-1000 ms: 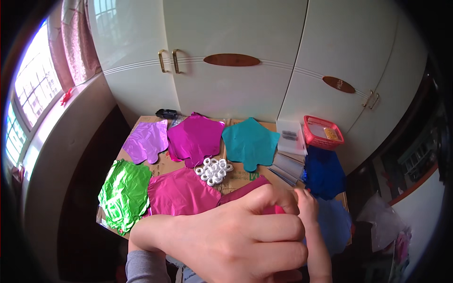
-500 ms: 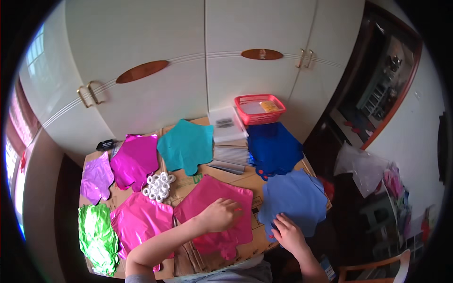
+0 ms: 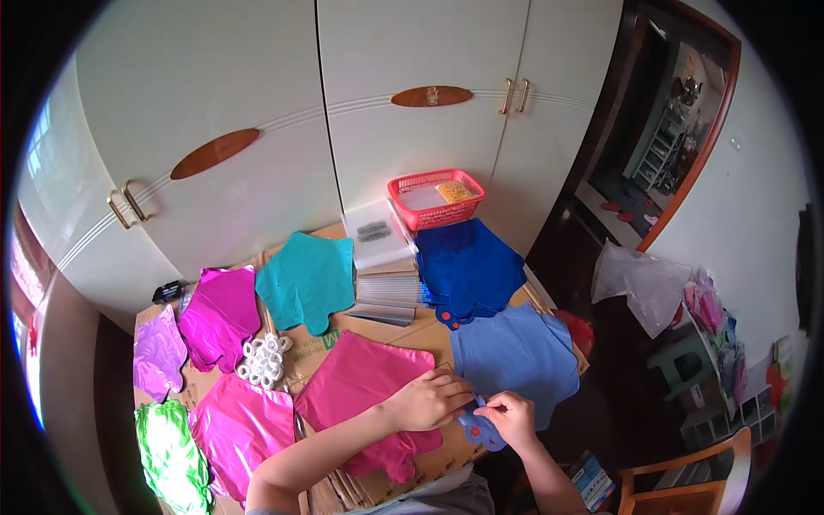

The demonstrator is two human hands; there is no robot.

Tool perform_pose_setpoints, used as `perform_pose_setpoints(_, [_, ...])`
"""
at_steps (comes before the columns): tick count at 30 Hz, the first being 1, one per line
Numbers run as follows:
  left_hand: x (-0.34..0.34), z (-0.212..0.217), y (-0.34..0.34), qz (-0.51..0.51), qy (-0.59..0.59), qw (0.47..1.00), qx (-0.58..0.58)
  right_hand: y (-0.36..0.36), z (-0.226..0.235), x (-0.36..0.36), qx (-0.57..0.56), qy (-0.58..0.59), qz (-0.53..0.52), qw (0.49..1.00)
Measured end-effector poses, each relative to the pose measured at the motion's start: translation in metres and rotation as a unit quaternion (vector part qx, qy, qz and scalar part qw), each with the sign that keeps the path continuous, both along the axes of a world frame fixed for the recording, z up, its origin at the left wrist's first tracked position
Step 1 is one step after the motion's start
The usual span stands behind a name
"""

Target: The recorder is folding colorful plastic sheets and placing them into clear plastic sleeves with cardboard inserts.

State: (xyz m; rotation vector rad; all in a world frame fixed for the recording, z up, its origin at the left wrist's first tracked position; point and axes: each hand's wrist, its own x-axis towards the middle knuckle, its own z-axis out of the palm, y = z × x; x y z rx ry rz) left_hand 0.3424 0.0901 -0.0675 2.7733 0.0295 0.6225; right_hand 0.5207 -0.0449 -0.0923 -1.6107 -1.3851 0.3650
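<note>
Blue foil is now between both hands: the left hand and the right hand meet at the tail of the light blue balloon, fingers closed in a pinch on its small neck at the near edge of the table. Half a second ago the left hand lay flat on the dark pink balloon and the right was only reaching the light blue one; now the left has crossed over to join it. That suggests work has moved on to the light blue piece, at its neck. That balloon lies flat at the near right of the table, just below the dark blue stack. White plastic rings sit untouched to the left, near the magenta balloon and the teal one.
</note>
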Motion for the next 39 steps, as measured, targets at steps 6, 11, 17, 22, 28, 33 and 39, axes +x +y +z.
perform_pose_setpoints(6, [0.009, 0.004, 0.004, 0.0, -0.008, 0.999, 0.042, -0.001, -0.012, 0.016, -0.083, 0.172, 0.005, 0.982])
perform_pose_setpoints(11, [0.009, 0.002, 0.002, 0.014, 0.042, 0.992, 0.118, 0.002, -0.006, 0.014, -0.083, 0.162, -0.011, 0.983])
perform_pose_setpoints(17, [0.016, -0.004, 0.01, 0.005, 0.015, 0.995, 0.102, 0.003, -0.006, 0.015, -0.088, 0.34, 0.016, 0.936])
perform_pose_setpoints(22, [0.026, -0.001, 0.009, 0.056, 0.043, 0.991, 0.118, 0.002, 0.002, 0.023, -0.123, 0.389, 0.007, 0.913])
perform_pose_setpoints(28, [0.028, 0.0, 0.013, 0.061, 0.092, 0.988, 0.108, 0.003, -0.008, 0.025, -0.095, 0.389, 0.007, 0.916])
perform_pose_setpoints(33, [0.027, -0.002, 0.013, 0.078, 0.098, 0.987, 0.104, 0.006, -0.01, 0.021, -0.11, 0.289, -0.018, 0.951])
perform_pose_setpoints(39, [0.026, 0.008, 0.009, 0.066, 0.055, 0.991, 0.102, 0.008, -0.005, 0.018, -0.109, 0.292, -0.044, 0.949])
